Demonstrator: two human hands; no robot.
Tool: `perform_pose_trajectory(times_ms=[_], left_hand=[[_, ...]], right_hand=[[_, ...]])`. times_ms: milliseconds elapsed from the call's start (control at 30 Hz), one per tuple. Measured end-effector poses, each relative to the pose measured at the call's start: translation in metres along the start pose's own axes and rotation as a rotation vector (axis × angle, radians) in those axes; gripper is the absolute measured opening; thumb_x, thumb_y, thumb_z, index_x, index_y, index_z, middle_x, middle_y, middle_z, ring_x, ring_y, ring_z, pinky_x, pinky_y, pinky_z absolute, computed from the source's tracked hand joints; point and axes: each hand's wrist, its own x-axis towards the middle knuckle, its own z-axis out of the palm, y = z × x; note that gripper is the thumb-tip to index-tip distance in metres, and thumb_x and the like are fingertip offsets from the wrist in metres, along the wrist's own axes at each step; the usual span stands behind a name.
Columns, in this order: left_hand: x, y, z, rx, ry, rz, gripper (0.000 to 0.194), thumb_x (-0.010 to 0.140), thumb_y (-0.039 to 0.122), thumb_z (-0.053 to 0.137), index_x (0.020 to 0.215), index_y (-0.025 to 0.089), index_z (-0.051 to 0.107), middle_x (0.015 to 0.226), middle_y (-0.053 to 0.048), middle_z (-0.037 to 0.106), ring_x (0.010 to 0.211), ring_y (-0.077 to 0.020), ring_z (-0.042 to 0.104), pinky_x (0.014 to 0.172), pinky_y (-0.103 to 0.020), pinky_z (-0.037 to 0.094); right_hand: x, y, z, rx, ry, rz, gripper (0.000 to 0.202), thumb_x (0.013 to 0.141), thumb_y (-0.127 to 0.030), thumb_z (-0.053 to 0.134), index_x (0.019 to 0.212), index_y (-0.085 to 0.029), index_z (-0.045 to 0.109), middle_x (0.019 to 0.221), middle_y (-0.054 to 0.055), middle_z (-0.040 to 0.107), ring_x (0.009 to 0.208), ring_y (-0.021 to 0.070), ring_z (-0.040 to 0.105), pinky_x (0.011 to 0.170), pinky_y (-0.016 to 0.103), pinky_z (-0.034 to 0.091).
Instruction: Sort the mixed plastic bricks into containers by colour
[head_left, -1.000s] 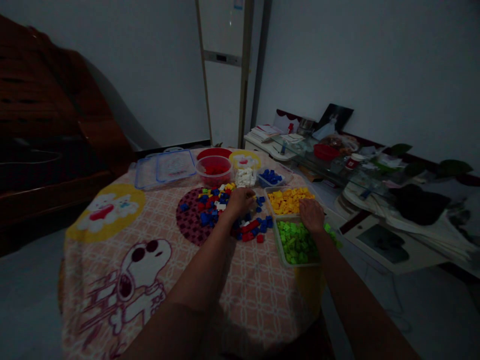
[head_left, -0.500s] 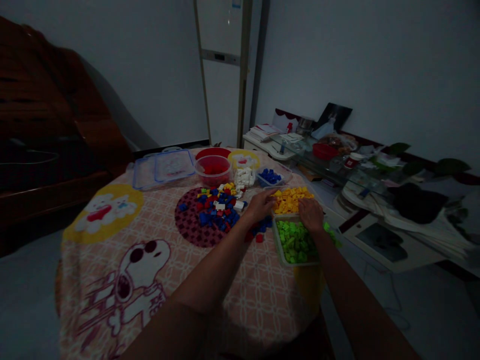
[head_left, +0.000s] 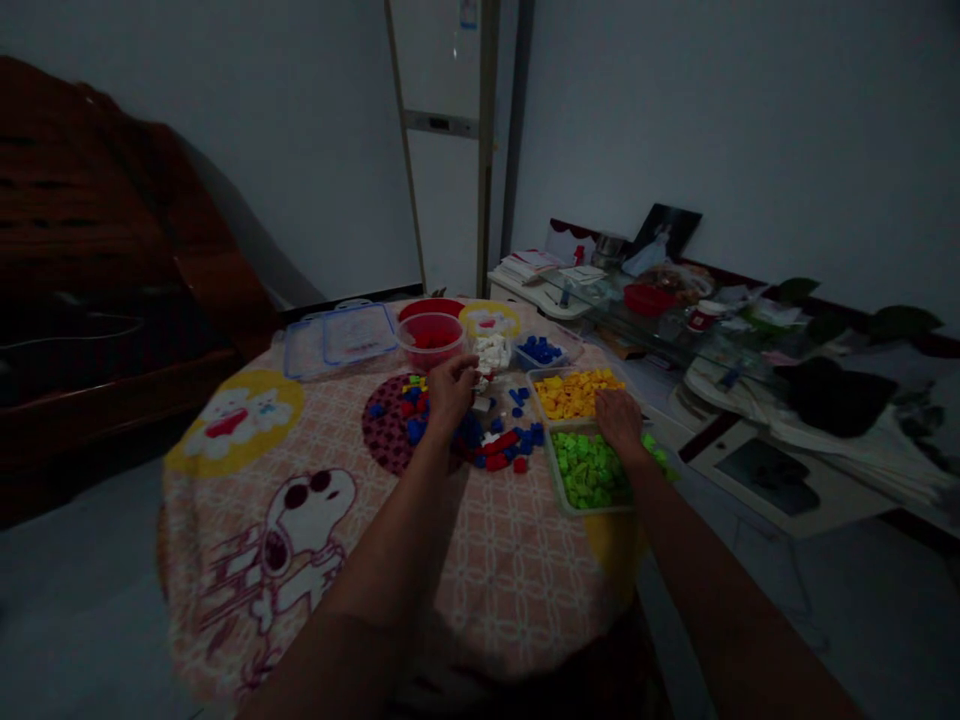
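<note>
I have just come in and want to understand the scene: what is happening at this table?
A person is at work with bare hands at a cloth-covered table. The left hand is over the mixed pile of blocks; whether it grips one is hard to tell. The right hand is at the yellow blocks, beside the green blocks. Further back, red blocks sit in a round tub, with white blocks and blue blocks to its right.

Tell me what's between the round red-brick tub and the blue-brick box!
A pile of white toy bricks lies between tub and box in the head view.
</note>
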Motion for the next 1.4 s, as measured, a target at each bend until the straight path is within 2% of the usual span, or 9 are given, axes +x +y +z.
perform_pose_trajectory(times_ms=[233,367,433,500,600,767,933,1100,1400], left_hand=[[-0.024,-0.006,-0.053,0.27,0.15,0.049,0.034,0.076,0.02,0.051,0.097,0.016,0.077,0.095,-0.007,0.078,0.086,-0.0203,0.072,0.084,-0.033,0.056],[-0.025,-0.008,-0.075,0.35,0.224,0.065,0.033,0.079,0.021,0.05,0.098,0.018,0.077,0.098,-0.006,0.078,0.093,-0.0215,0.071,0.09,-0.034,0.055],[-0.029,-0.008,-0.077,0.399,0.182,0.116,0.031,0.082,0.022,0.051,0.1,0.018,0.076,0.102,-0.007,0.077,0.096,-0.0217,0.07,0.092,-0.034,0.054],[-0.041,-0.006,-0.068,0.443,0.024,0.221,0.029,0.085,0.023,0.052,0.102,0.018,0.075,0.105,-0.008,0.076,0.098,-0.0217,0.069,0.092,-0.035,0.054],[-0.071,-0.001,-0.035,0.46,-0.361,0.495,0.028,0.089,0.027,0.054,0.109,0.018,0.072,0.111,-0.011,0.073,0.104,-0.0216,0.067,0.093,-0.035,0.053],[-0.109,0.002,0.017,0.623,-0.724,0.904,0.028,0.097,0.027,0.049,0.115,0.02,0.069,0.122,-0.012,0.065,0.114,-0.0221,0.058,0.101,-0.039,0.044],[-0.102,-0.002,0.024,0.849,-0.718,0.933,0.028,0.101,0.028,0.042,0.106,0.021,0.069,0.119,-0.01,0.063,0.114,-0.0231,0.055,0.102,-0.043,0.039],[-0.081,-0.007,0.022,0.948,-0.646,0.809,0.027,0.101,0.028,0.042,0.103,0.022,0.069,0.112,-0.008,0.064,0.107,-0.0226,0.057,0.1,-0.045,0.04],[-0.014,-0.015,0.013,0.893,-0.455,0.589,0.022,0.09,0.017,0.057,0.104,0.019,0.074,0.125,-0.014,0.066,0.115,-0.027,0.061,0.107,-0.051,0.043]], right_hand=[[0.004,-0.012,-0.027,-0.01,-0.055,-0.023,0.036,0.097,-0.018,0.038,0.101,-0.012,0.073,0.109,0.017,0.073,0.107,0.026,0.062,0.098,0.038,0.039],[0.006,-0.021,-0.045,-0.011,-0.053,-0.067,0.032,0.094,-0.017,0.043,0.106,-0.011,0.072,0.112,0.019,0.072,0.112,0.0276,0.061,0.101,0.04,0.039],[0.001,-0.029,-0.053,0.012,-0.027,-0.106,0.033,0.093,-0.019,0.045,0.113,-0.011,0.071,0.12,0.019,0.07,0.116,0.0276,0.06,0.104,0.04,0.039],[-0.008,-0.04,-0.058,0.111,0.041,-0.201,0.037,0.093,-0.022,0.045,0.121,-0.012,0.068,0.129,0.018,0.066,0.121,0.0267,0.058,0.108,0.04,0.039],[-0.027,-0.058,-0.061,0.352,0.206,-0.368,0.039,0.095,-0.028,0.043,0.121,-0.015,0.068,0.129,0.015,0.067,0.124,0.0267,0.058,0.111,0.045,0.04],[-0.05,-0.078,-0.065,0.558,0.291,-0.352,0.039,0.096,-0.032,0.042,0.118,-0.015,0.071,0.122,0.015,0.07,0.119,0.0269,0.061,0.109,0.048,0.043],[-0.061,-0.081,-0.063,0.658,0.266,-0.333,0.038,0.095,-0.032,0.044,0.117,-0.018,0.072,0.122,0.014,0.071,0.119,0.0266,0.061,0.109,0.049,0.044],[-0.072,-0.088,-0.053,0.722,0.225,-0.288,0.038,0.094,-0.03,0.043,0.114,-0.018,0.073,0.119,0.014,0.072,0.115,0.0262,0.064,0.106,0.049,0.047],[-0.091,-0.149,-0.028,0.769,0.116,-0.261,0.042,0.093,-0.021,0.038,0.119,-0.016,0.071,0.123,0.014,0.07,0.118,0.0239,0.063,0.109,0.043,0.046]])
